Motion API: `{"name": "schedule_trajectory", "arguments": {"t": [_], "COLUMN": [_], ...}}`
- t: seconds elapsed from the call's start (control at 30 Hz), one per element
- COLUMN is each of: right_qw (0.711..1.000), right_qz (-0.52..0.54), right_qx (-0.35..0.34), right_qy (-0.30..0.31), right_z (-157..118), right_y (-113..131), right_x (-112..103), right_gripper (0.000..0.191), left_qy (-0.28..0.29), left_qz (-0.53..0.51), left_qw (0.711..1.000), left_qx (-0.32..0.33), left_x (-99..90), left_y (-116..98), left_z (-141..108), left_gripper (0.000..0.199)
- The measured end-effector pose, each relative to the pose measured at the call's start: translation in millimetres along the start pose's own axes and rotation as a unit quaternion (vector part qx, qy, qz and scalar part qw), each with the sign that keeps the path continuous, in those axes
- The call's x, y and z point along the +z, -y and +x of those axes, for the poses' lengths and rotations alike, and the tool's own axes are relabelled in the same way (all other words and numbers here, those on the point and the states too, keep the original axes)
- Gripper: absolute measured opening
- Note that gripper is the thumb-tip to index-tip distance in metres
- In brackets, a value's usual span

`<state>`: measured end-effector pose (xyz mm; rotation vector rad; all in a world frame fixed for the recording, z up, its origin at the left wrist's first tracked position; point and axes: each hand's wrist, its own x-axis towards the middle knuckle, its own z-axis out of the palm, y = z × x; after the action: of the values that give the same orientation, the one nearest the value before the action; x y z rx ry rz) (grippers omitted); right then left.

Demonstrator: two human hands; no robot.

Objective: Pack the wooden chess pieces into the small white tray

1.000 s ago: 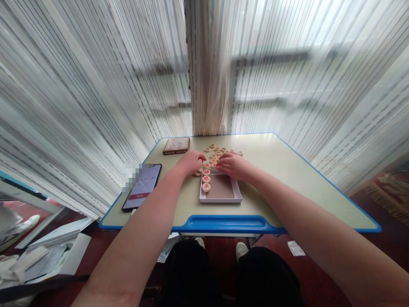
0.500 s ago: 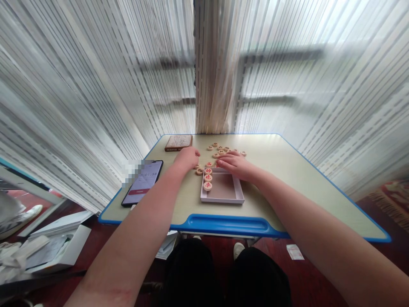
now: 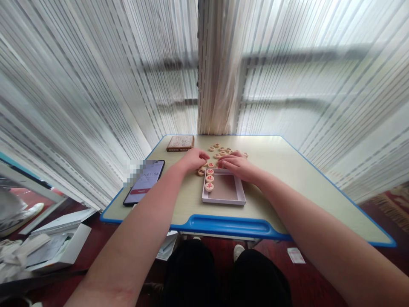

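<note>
Three round wooden pieces with red characters [image 3: 209, 178] line the left side of a shallow white box [image 3: 224, 201]. Just behind the box's back left corner is my left hand [image 3: 197, 158], its fingers apart and over the pieces there; a dark-marked piece [image 3: 201, 171] lies below it. My right hand [image 3: 236, 164] rests with spread fingers over the box's back right edge, its fingertips near a red-marked piece [image 3: 211, 165]. Several more wooden pieces [image 3: 222, 153] are scattered behind my hands, some partly hidden by the right one.
A phone [image 3: 144, 182] showing a timer lies at the table's left. A brown patterned box [image 3: 180, 143] sits at the back left. The table [image 3: 303, 192] has a blue rim and front tray groove [image 3: 228, 224]. Striped curtains hang behind it.
My left hand has moved a little right, toward the pieces behind the white box, and its fingers reach further over them. My right hand has hardly moved. The view has shifted slightly.
</note>
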<state>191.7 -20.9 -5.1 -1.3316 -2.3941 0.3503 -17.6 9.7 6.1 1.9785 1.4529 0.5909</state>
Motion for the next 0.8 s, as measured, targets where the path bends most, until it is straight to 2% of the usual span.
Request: {"name": "schedule_trajectory", "arguments": {"t": [0.1, 0.23, 0.43, 0.5, 0.63, 0.7, 0.8], "right_qw": [1.0, 0.999, 0.996, 0.997, 0.999, 0.999, 0.998], "right_qz": [-0.001, -0.027, -0.046, -0.039, -0.009, 0.0, -0.002], "right_qx": [0.004, 0.044, 0.074, 0.058, -0.017, -0.019, -0.018], "right_qy": [0.004, -0.006, -0.022, -0.027, -0.032, -0.04, -0.068], "right_z": [0, 1, 3, 3, 5, 6, 7], "right_y": [0, 0, -6, -8, -11, -13, -15], "right_x": [0, -2, -3, -2, 0, 1, 3], "right_gripper": [0.048, 0.052, 0.05, 0.043, 0.032, 0.033, 0.029], "left_qy": [-0.003, -0.016, -0.067, -0.067, -0.038, -0.03, -0.052], "left_qz": [0.057, 0.133, 0.188, 0.176, 0.193, 0.222, 0.246], "left_qw": [0.998, 0.99, 0.974, 0.977, 0.977, 0.972, 0.964], "left_qx": [0.025, 0.051, 0.105, 0.105, 0.078, 0.069, 0.084], "left_x": [1.2, 4.8, 10.4, 11.0, 9.8, 9.0, 8.2], "left_y": [-3, -3, -1, -2, -6, -7, -8], "left_z": [-2, -1, 1, -1, -5, -6, -6], "left_gripper": [0.029, 0.027, 0.042, 0.046, 0.052, 0.048, 0.042]}}
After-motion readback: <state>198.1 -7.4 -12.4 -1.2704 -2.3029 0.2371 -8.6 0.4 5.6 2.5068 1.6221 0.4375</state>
